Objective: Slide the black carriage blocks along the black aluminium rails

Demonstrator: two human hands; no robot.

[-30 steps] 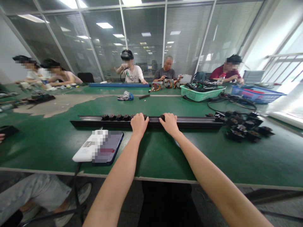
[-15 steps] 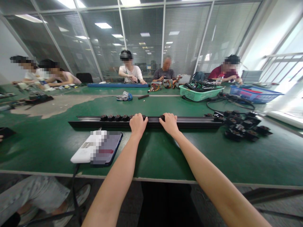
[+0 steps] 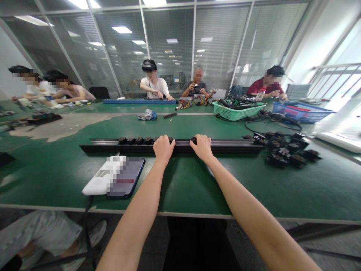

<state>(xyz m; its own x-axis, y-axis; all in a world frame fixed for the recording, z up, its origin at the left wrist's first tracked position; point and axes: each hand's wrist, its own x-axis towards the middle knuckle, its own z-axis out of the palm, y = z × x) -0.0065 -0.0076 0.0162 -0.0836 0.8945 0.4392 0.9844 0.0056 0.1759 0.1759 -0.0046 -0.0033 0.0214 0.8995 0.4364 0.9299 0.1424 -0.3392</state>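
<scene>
A long black rail point(image 3: 225, 148) with a channel lies across the table in front of me. Several small black parts point(image 3: 131, 140) sit in a row in its left half. My left hand point(image 3: 164, 148) is closed over the rail at the right end of that row, its fingertips hidden behind the front wall. Farther right, my right hand point(image 3: 202, 146) grips a small black part point(image 3: 193, 140) in the channel, mostly covered by the fingers. More black parts point(image 3: 283, 145) lie in a loose heap beyond the rail's right end.
A white device point(image 3: 100, 180) and a phone point(image 3: 129, 177) lie left of my forearm. A green basket point(image 3: 239, 112) of cables and a blue basket point(image 3: 307, 114) stand at the back right. A cloth bundle point(image 3: 147, 114) lies behind the rail. Several people sit around the table.
Both hands keep their places on the rail. The whole view has shifted very slightly. Across the table, a person in grey has raised a hand with a small object.
</scene>
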